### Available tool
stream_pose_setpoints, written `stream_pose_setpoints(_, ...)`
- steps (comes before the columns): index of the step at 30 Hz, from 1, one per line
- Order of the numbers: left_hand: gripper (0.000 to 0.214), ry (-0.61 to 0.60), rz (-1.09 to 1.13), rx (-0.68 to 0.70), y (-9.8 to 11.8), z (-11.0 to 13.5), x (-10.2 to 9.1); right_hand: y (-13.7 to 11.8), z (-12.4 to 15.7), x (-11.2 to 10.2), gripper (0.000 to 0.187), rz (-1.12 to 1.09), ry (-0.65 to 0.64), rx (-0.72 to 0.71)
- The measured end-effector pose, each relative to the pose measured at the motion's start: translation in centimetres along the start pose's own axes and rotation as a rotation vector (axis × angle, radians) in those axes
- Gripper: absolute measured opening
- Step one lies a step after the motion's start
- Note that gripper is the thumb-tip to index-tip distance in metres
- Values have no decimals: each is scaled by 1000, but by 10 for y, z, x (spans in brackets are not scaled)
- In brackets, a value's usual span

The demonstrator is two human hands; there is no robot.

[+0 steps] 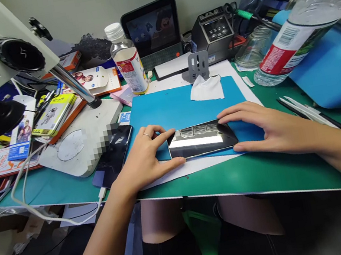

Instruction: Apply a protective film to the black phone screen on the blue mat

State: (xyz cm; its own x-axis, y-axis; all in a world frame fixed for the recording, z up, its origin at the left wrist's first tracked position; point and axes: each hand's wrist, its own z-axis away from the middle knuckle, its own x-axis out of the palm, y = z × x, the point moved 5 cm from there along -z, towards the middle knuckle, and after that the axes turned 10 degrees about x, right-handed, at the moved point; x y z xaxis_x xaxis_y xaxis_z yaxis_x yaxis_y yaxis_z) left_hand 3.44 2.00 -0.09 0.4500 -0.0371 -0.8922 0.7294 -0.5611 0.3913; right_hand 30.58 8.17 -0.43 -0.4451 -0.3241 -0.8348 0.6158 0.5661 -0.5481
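Note:
A smartphone (202, 139) with a glossy dark screen lies lengthwise across the blue mat (160, 107), reflecting a bright band of light. My left hand (150, 153), with a ring on one finger, grips its left end between thumb and fingers. At the right end, my right hand (259, 129) holds the phone's edges, fingers at the far corner and thumb at the near one. Under the mat's near edge a white sheet (193, 166) sticks out. A crumpled white cloth (206, 88) rests beyond the phone, by a grey metal stand (197, 65).
A second dark phone (115, 150) with a white cable (102, 194) lies left, beside a microscope base (75, 148). Behind stand a drink bottle (129, 64), a screen device (153, 29) and a black control box (215, 31). A large water bottle (295, 48) leans at right, near pen-like tools (309, 111).

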Motion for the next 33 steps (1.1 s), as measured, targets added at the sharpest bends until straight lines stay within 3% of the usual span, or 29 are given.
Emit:
stream_pose_setpoints(7,65,7,17,-3,-3,0,-1,4,-1,-1,45,-14,18,-4)
stream_pose_setpoints(14,83,1,31,-7,-2,1,-1,7,-1,2,61,34,20,-14)
stream_pose_setpoints(20,68,5,23,-8,0,1,-2,5,-1,1,66,48,14,-21)
stream_pose_setpoints(28,66,26,18,0,-4,2,1,1,-1,3,64,18,-14,-18)
stream_pose_setpoints(33,66,34,22,4,-6,1,2,2,-1,-11,51,-67,64,51)
